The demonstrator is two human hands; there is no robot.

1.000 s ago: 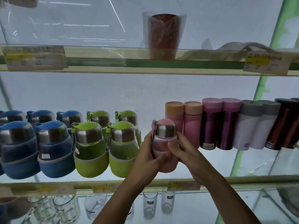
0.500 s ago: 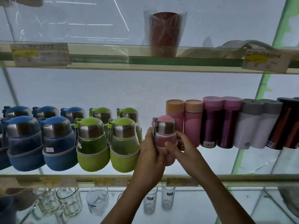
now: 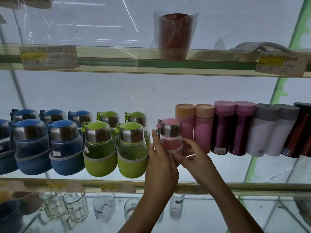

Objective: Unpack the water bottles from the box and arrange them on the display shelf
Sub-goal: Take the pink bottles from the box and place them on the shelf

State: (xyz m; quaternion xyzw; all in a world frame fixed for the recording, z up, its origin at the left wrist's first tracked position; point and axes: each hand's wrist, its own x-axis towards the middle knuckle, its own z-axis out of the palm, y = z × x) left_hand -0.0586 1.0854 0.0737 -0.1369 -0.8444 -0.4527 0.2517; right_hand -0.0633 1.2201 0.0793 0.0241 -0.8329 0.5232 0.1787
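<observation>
The small pink steel-capped bottle point(image 3: 170, 137) stands on the glass display shelf point(image 3: 87, 181), lime-green bottles point(image 3: 132, 149) at its nine o'clock. Left hand point(image 3: 161, 163) clasps its side; right hand point(image 3: 195, 157) seemingly pinches its base.

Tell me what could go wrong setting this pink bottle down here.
1. The gap is tight: the pink bottle goes between a green bottle and a tumbler, so either neighbour could get knocked over.
2. Your left hand is squeezed against the green bottle; pulling it out may nudge that bottle toward the shelf edge.
</observation>
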